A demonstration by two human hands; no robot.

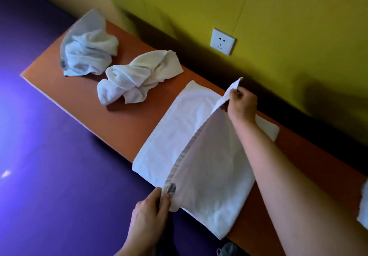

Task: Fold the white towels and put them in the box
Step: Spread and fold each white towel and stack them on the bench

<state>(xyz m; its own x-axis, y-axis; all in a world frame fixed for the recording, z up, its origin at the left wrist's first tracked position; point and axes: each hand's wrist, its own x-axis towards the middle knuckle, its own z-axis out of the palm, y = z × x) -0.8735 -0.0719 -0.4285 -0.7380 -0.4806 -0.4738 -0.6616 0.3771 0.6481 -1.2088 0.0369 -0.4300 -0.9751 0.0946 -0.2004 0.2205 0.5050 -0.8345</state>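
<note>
Two hands lift one hem to fold a towel.

Head view: left hand [148,209] and right hand [242,103] each pinch a corner of the flat white terry towel [179,136] spread across the orange worktop [127,124], fingers clamped on cloth, likely to carry the hem over evenly; two crumpled white towels [137,76] wait near the far end.

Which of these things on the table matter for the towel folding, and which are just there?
Part of the job:
- spread towel, its edge pinched by the left hand and right hand
- crumpled towel
- second crumpled towel
- orange table

Just there:
- wall socket
- purple floor

No box is in view.
</note>
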